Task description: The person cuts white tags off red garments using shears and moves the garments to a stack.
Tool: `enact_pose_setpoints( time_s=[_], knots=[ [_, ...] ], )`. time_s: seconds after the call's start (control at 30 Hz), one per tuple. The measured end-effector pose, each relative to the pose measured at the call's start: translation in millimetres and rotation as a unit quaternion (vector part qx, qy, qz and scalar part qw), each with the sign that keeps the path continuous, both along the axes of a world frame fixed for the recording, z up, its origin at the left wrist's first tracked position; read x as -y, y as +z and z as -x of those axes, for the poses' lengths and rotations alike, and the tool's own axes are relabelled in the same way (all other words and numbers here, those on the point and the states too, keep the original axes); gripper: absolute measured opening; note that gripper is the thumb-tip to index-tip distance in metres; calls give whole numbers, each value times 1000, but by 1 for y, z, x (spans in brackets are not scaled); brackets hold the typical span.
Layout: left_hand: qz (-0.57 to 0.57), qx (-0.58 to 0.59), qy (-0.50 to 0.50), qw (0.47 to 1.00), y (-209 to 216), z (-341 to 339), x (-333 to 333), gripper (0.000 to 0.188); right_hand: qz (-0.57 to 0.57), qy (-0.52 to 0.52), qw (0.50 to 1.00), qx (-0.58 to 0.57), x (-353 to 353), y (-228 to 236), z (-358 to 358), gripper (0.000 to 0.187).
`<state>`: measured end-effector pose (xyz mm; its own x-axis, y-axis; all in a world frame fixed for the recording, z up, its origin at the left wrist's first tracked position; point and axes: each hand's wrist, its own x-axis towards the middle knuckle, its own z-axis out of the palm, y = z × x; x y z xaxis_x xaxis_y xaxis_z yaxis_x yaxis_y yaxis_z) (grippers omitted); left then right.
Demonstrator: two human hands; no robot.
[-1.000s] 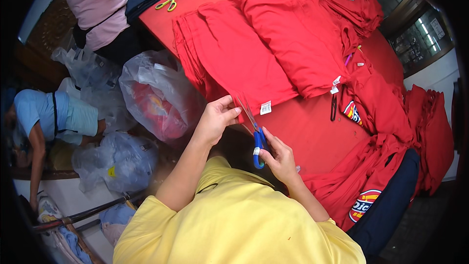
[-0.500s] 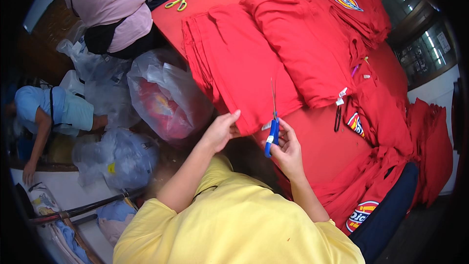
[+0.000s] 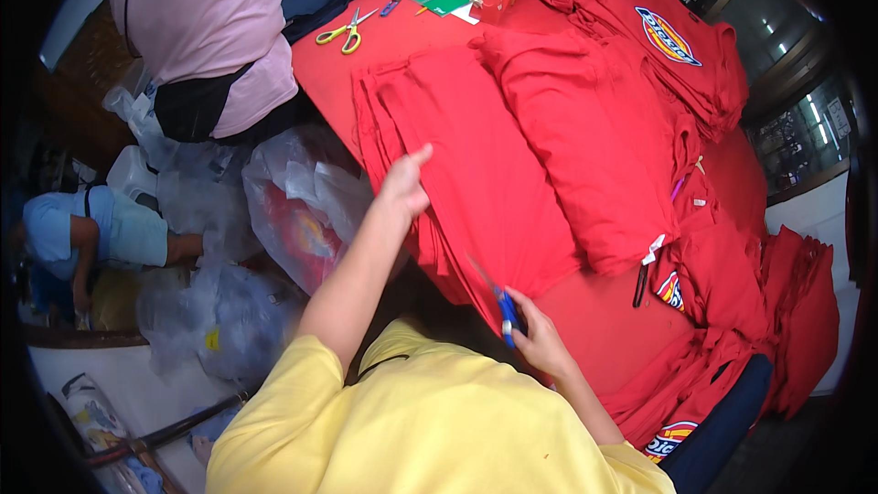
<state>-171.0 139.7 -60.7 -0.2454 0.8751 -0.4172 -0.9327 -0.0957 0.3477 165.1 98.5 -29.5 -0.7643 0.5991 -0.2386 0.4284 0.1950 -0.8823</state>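
The blue scissors have blurred blades.

Oval emblem w/ lettering, blue/white/yellow: on upper-R red garment. Partial emblem w/ lettering: on lower-R red garment. White tag at edge of folded red cloth: txt illegible.

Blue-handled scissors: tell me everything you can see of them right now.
The blue-handled scissors are held in the right hand, at the near edge of the red cloth. The handle looks like plastic, with a pale patch on it; the fingers partly cover it. The slim, greyish blades look metallic and point away from the person, slanting left. They are blurred, so I cannot tell whether they are parted or touch the cloth.
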Motion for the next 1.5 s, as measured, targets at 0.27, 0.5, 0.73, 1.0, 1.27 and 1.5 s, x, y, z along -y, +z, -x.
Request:
enact_pose_setpoints(
  time_s=[0.27, 0.5, 0.73, 1.0, 1.27, 1.5],
  knots=[
    [-15, -81, -20, 996, 3, 100, -35, 39, -65, -5, 997, 42, -46, 48, 52, 54],
    [-14, -185, 2, 983, 9, 97, -4, 30, -198, -2, 980, -26, -77, 35, 187, 57],
    [-18, -174, 36, 984, 32, 92, 1, 25, -260, -31, 964, -50, -74, 24, 213, 55],
    [-13, -229, 19, 973, 56, 74, 3, 32, -217, -38, 972, -86, -81, 32, 219, 52],
    [-22, -241, 1, 970, 64, 74, 6, 44, -75, -52, 991, -97, -83, 36, 210, 48],
    [-29, -272, -78, 959, 71, 72, 12, 56, -21, -56, 990, -129, -90, 39, 217, 48]
  ],
)
